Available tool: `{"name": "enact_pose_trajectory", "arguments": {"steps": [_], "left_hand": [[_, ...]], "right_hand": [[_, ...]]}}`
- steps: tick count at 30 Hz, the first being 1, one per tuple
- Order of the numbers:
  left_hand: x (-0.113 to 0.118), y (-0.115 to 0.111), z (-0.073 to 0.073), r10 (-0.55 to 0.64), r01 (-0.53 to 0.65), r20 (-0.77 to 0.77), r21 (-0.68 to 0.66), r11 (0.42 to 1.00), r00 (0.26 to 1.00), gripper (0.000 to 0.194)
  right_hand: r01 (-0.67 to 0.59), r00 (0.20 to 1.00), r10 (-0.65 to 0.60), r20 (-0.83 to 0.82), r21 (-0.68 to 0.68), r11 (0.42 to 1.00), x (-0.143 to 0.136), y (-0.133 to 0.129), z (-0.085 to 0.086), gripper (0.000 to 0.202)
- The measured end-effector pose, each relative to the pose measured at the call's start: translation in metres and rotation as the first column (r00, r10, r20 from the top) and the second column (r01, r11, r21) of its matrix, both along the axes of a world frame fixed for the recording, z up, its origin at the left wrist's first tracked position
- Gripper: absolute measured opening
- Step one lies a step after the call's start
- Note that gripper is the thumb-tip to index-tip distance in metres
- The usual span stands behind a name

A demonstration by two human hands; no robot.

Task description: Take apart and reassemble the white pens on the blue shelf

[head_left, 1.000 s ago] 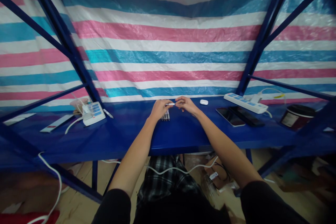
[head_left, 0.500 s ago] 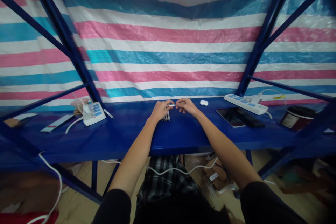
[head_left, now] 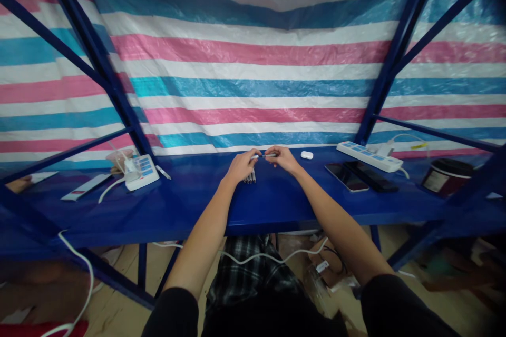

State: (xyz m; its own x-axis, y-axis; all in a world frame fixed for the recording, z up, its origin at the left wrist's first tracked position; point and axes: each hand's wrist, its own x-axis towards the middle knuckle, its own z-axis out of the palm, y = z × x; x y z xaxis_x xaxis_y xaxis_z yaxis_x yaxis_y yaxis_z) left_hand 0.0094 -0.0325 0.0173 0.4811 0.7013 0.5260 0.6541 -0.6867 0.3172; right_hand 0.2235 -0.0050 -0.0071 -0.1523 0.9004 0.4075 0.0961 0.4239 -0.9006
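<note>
Above the middle of the blue table (head_left: 276,200), my left hand (head_left: 240,166) pinches a short white pen piece (head_left: 255,156), closed around it. Facing it, my right hand (head_left: 283,159) is closed on a slim grey pen part (head_left: 271,155). A thin dark shaft shows in the narrow space between the two sets of fingertips; whether it still joins both pieces I cannot tell. Several grey-and-white pens (head_left: 250,177) lie side by side on the table, just under my left hand and partly covered by it.
A white earbud case (head_left: 307,155), two phones (head_left: 346,177), a power strip (head_left: 369,156) and a dark tub (head_left: 448,176) stand to the right. At left are another power strip (head_left: 143,171), a white marker (head_left: 163,172) and a flat box (head_left: 86,187). Another person's hand (head_left: 19,184) shows far left.
My right hand has drawn slightly up, with its fingers now lined along a grey pen part. More of the thin shaft shows between the hands, and less of the white piece.
</note>
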Motion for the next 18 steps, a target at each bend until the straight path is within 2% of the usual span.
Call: {"name": "enact_pose_trajectory", "arguments": {"steps": [5, 8, 18], "left_hand": [[-0.002, -0.001, 0.002, 0.088, -0.086, -0.036, 0.035, 0.996, 0.996, 0.018], [-0.004, 0.000, 0.002, 0.124, -0.123, -0.031, 0.047, 0.991, 0.992, 0.018], [-0.010, 0.004, 0.001, 0.132, -0.132, 0.001, 0.024, 0.991, 0.991, 0.019]], "right_hand": [[0.106, 0.979, -0.132, 0.154, 0.168, 0.980, 0.005, 0.002, 0.001, 0.024], [0.139, 0.964, -0.189, 0.189, 0.249, 0.958, 0.008, 0.005, 0.001, 0.023], [0.164, 0.972, -0.196, 0.133, 0.220, 0.962, 0.020, 0.010, 0.000, 0.024]]}}
